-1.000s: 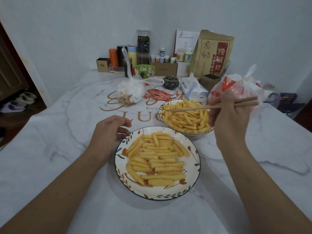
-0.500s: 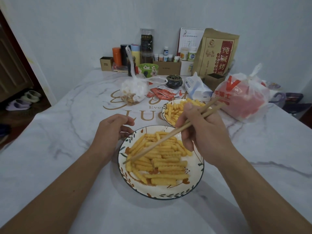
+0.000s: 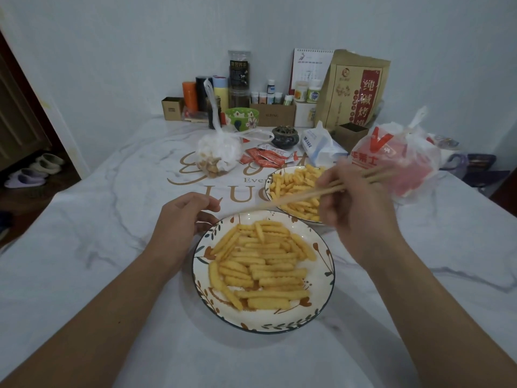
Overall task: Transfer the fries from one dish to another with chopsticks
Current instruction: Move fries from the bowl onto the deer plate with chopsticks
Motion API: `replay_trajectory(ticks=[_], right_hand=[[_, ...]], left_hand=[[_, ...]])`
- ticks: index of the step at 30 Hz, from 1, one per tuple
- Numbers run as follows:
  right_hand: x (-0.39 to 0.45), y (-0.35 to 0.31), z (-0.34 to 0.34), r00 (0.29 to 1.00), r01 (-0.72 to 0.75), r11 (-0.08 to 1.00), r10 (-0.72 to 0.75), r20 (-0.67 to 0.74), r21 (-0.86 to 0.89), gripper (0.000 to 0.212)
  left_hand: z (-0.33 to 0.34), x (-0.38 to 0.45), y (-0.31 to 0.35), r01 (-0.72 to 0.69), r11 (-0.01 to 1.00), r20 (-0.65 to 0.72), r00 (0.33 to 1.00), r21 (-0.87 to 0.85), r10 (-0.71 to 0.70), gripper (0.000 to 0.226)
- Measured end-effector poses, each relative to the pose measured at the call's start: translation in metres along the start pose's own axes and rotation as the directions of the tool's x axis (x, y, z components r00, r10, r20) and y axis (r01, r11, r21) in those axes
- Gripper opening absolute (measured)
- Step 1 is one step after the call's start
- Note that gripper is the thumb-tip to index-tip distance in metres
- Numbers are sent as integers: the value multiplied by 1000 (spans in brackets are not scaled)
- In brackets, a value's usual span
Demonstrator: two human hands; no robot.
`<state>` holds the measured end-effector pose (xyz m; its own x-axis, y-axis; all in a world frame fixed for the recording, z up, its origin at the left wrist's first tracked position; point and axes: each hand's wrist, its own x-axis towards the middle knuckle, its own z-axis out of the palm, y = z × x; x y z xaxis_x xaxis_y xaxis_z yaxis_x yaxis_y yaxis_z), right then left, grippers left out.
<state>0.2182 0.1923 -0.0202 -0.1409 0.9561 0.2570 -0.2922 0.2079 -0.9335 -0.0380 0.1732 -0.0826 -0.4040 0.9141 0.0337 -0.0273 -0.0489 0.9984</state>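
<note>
Head view: right hand (image 3: 355, 208) grips the chopsticks (image 3: 307, 195). Half a second ago their tips were down among the fries (image 3: 260, 264) of the near plate (image 3: 321, 298); now they are lifted, pointing toward 10 o'clock above its far rim, blurred, so I cannot tell if a fry is pinched. Likely a carry, or a missed pick. Left hand (image 3: 179, 222) stays loosely curled, touching the rim at 10 o'clock. Far plate (image 3: 270, 182) at 1 o'clock touches the near one; a plastic bag (image 3: 397, 161) crowds its right side, bare table (image 3: 84, 247) lies left.
</note>
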Motion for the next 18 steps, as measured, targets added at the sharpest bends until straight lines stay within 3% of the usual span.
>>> replay_trajectory(ticks=[2, 6, 18], right_hand=[[7, -3, -11, 988, 55, 998, -55, -146, -4, 43], [15, 1, -28, 895, 104, 968, -191, -404, -227, 45], [20, 39, -11, 911, 163, 907, -290, -294, -389, 43]], left_hand=[[0, 0, 0, 3, 1000, 0, 1000, 2, -3, 27], [0, 0, -1, 1, 1000, 5, 1000, 9, -1, 27], [1, -1, 0, -8, 1000, 2, 1000, 17, 8, 27]])
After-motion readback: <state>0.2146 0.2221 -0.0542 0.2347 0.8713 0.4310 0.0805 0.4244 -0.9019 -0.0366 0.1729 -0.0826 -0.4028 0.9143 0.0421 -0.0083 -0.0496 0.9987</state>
